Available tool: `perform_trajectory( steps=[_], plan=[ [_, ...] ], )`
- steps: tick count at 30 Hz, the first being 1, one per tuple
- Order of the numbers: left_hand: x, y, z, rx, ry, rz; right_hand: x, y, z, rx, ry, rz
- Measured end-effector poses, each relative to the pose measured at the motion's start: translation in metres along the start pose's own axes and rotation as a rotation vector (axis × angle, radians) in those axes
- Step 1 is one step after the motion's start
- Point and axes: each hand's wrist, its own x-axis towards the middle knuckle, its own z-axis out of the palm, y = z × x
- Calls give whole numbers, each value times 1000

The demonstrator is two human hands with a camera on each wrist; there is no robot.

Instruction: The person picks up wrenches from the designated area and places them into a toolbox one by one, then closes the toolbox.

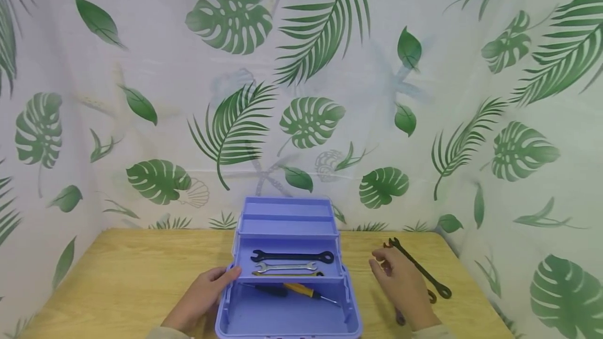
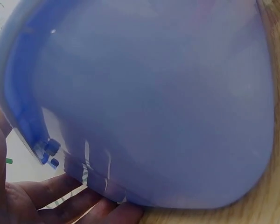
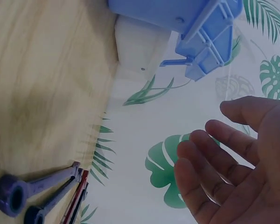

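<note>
- Wood-grained tabletop (image 1: 141,260) fills the foreground; its near edge lies out of view.
- Midway between its side edges stands an opened blue toolbox (image 1: 287,320), its near end cut off by the picture. It looks like thin, fairly light plastic that could slide or tip, best steadied by a side wall.
- In its lower compartment lie a yellow-handled screwdriver (image 1: 299,290) and a dark-handled screwdriver (image 1: 273,290); the thick handles should give the surest hold.
- Left hand (image 1: 200,294) holds the toolbox's left side, thumb at the tray's edge and fingers against the outer wall.
- Right hand (image 1: 402,284) is relaxed and holds nothing, above the loose wrenches near the tabletop's right edge.
- Those include a long black wrench (image 1: 426,273), slanting towards the far-right corner's side, and a red tool (image 3: 76,198) beside others. They look stiff, smooth and heavy for their size; mid-shank should balance best.
- Farther back, the tray (image 1: 289,242) carries black (image 1: 292,257), silver (image 1: 286,267) and yellowish wrenches (image 1: 282,274).
- Beyond the far edge hangs a leaf-printed backdrop (image 1: 348,187).
</note>
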Motion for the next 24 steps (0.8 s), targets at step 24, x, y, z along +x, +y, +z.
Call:
perform_trajectory(
  steps=[24],
  plan=[
    [3, -3, 0, -11, -7, 7, 1, 2, 3, -38, -56, 32]
  ],
)
